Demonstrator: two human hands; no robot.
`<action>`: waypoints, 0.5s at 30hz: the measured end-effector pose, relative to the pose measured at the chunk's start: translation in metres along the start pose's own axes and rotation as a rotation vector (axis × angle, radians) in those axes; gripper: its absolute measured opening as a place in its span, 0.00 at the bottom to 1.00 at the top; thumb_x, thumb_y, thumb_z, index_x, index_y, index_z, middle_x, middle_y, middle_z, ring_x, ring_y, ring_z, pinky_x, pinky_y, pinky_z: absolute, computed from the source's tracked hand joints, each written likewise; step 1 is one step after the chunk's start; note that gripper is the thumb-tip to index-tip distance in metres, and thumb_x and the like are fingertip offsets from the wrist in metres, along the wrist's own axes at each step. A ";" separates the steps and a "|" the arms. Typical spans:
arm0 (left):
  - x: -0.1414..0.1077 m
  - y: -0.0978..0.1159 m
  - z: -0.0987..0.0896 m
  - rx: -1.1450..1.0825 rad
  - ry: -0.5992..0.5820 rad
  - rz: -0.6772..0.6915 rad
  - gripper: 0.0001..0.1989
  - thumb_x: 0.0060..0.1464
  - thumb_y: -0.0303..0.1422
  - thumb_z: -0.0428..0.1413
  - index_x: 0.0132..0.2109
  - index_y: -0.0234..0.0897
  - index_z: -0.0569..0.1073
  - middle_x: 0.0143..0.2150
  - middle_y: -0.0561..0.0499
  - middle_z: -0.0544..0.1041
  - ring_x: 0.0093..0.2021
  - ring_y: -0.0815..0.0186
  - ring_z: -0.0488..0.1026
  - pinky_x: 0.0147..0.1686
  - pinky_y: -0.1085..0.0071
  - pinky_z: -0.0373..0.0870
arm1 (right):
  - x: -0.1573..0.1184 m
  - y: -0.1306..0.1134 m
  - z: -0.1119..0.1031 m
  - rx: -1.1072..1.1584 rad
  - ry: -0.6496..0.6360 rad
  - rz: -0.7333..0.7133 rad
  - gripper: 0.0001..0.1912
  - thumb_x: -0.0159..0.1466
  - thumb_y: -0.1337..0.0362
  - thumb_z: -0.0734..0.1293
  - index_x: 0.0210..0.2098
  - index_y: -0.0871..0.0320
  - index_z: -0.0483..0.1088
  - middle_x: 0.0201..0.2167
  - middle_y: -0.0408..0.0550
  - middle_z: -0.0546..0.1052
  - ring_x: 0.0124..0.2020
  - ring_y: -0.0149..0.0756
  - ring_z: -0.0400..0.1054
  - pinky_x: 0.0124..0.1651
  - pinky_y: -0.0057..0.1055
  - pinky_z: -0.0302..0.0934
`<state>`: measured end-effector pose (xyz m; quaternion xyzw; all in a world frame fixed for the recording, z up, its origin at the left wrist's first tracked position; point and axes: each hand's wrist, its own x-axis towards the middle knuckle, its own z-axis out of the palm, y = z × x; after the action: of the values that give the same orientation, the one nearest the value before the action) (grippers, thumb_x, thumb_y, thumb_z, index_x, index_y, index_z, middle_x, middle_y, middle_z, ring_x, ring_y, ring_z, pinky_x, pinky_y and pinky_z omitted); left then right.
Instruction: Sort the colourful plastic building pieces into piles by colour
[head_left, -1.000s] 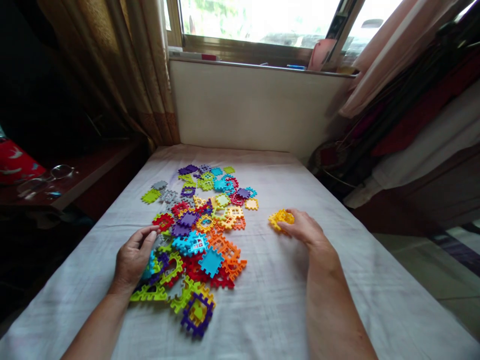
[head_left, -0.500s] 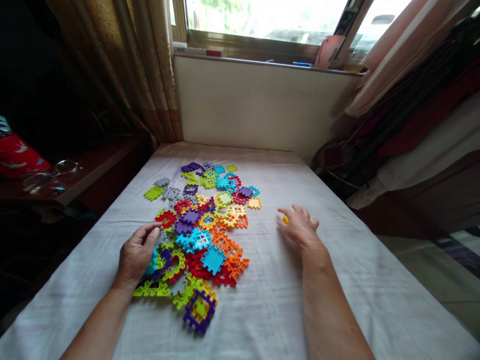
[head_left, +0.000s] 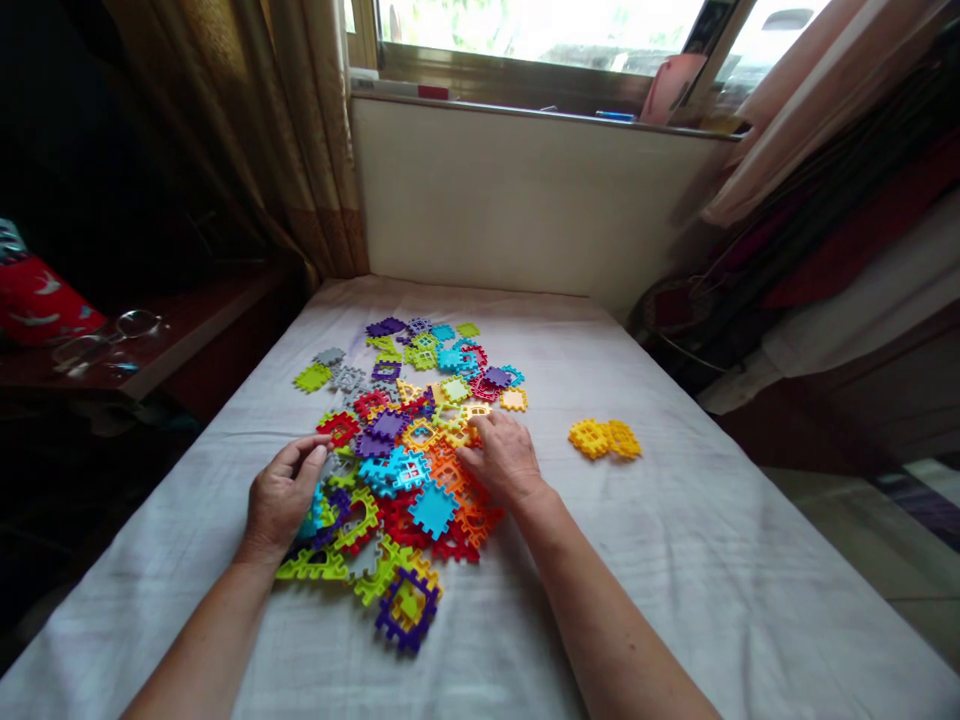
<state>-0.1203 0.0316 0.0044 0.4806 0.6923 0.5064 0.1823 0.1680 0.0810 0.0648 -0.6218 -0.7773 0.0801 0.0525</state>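
A heap of interlocking plastic tiles in many colours lies on the white cloth. My left hand [head_left: 281, 500] rests at the heap's left edge, thumb and fingers pressed together beside a red tile [head_left: 339, 429]; whether it grips anything is hidden. My right hand [head_left: 504, 455] reaches onto the heap's right side, fingertips at the orange tiles [head_left: 446, 470] and a light yellow tile [head_left: 478, 411]; its grip is hard to make out. Yellow tiles [head_left: 590, 438] sit apart on the right. A blue tile [head_left: 433, 509] and a purple frame tile [head_left: 407, 610] lie nearer me.
The white cloth [head_left: 675, 560] covers the table. Eyeglasses [head_left: 139, 323] and a red patterned item [head_left: 45, 300] are on a dark side table at the left. Curtains, a low wall [head_left: 510, 200] and a window are beyond; clothes hang at the right.
My right hand has moved left from the yellow tiles to the heap, leaving those tiles uncovered on the cloth. My left hand has stayed by the heap's left edge.
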 end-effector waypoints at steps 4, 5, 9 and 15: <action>0.000 -0.001 0.000 0.012 -0.001 0.012 0.23 0.50 0.52 0.54 0.43 0.40 0.78 0.42 0.48 0.82 0.44 0.58 0.79 0.50 0.63 0.73 | -0.006 0.012 -0.020 -0.004 -0.013 0.033 0.19 0.63 0.56 0.68 0.52 0.53 0.73 0.52 0.53 0.75 0.53 0.45 0.68 0.52 0.36 0.59; 0.000 -0.001 0.000 0.017 -0.003 0.010 0.23 0.50 0.52 0.54 0.43 0.40 0.78 0.41 0.48 0.82 0.44 0.58 0.79 0.50 0.63 0.73 | -0.007 0.018 -0.026 0.001 -0.014 0.047 0.19 0.63 0.56 0.68 0.52 0.53 0.73 0.52 0.52 0.76 0.53 0.45 0.69 0.53 0.36 0.59; 0.001 0.000 0.000 0.017 -0.002 0.009 0.23 0.50 0.52 0.55 0.43 0.40 0.78 0.41 0.48 0.82 0.44 0.58 0.79 0.51 0.63 0.73 | -0.010 0.050 -0.045 0.036 0.002 0.152 0.21 0.62 0.54 0.68 0.54 0.51 0.74 0.53 0.51 0.77 0.53 0.45 0.70 0.54 0.35 0.60; 0.001 0.000 -0.002 0.030 -0.012 0.002 0.23 0.50 0.52 0.55 0.43 0.41 0.78 0.43 0.48 0.82 0.46 0.57 0.78 0.52 0.62 0.72 | -0.010 0.101 -0.050 0.071 0.060 0.422 0.22 0.62 0.54 0.67 0.53 0.53 0.75 0.51 0.52 0.79 0.50 0.46 0.73 0.50 0.36 0.64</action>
<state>-0.1222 0.0316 0.0055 0.4870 0.6984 0.4932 0.1786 0.2756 0.0962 0.0951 -0.7705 -0.6249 0.0980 0.0793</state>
